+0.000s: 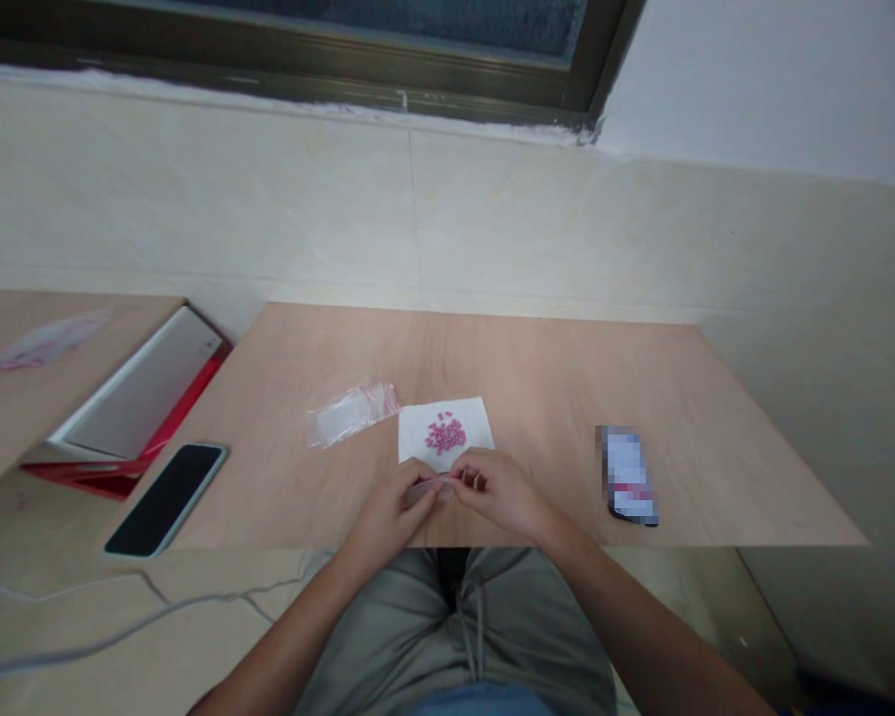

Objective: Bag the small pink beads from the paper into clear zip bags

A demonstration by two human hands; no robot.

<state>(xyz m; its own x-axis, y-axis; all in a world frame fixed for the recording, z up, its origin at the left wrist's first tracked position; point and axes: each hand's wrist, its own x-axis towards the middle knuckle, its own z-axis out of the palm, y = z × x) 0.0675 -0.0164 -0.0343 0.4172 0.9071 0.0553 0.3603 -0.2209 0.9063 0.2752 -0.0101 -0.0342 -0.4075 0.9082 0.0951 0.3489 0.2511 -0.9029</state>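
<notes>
Between my two hands is a small clear plastic zip bag [439, 484], pinched at the near edge of a white sheet of paper [412, 426]. My left hand [389, 509] is closed on the bag's left side, thumb and fingers together. On its right side, my right hand [508, 489] pinches it with thumb and forefinger. What the bag contains, if anything, is too small to make out. Several small pink pieces, like beads or tablets [446, 434], lie in a loose heap on the paper, just beyond my fingers. Flat clear zip bags [352, 414] lie to the left of the paper.
A dark-screened phone [165, 500] lies at the table's left edge, and another phone [629, 475], its screen blurred, lies on the right. The wooden table [552, 368] ends near the wall. Left of it stand a red-and-white box [141, 398] and another wooden surface [15, 418]. Cables [119, 631] run below.
</notes>
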